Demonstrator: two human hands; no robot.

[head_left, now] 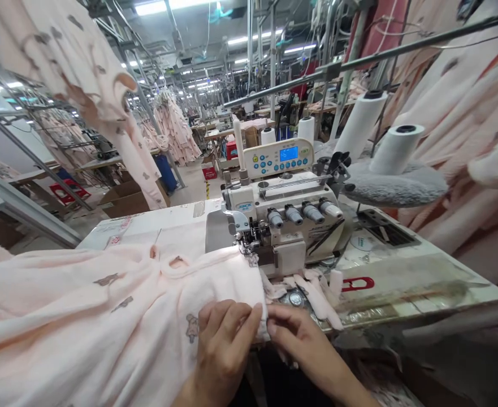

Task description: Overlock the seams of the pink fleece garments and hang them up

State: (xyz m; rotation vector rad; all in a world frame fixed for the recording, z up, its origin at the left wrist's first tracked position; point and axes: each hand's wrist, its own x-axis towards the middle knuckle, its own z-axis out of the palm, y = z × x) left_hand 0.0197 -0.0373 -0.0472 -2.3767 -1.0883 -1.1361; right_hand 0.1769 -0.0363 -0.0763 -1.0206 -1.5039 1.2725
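A pale pink fleece garment (138, 316) with small brown bear prints spreads over the table's left side. Its far edge lies under the presser foot of a white overlock sewing machine (282, 220). Close to the front edge of the table, my left hand (227, 339) pinches the garment's right edge between closed fingers. Just beside it, my right hand (295, 333) grips the same edge, thumb and fingers pressed together. The fingertips of both hands nearly meet at the cloth edge. Fabric scraps (316, 294) lie in front of the machine, beyond my right hand.
White thread cones (397, 150) stand behind the machine on the right. A red plastic tool (358, 284) lies on the table (414, 277). Pink garments hang at the left (100, 85) and right (477, 113). A metal rail (359, 59) crosses overhead.
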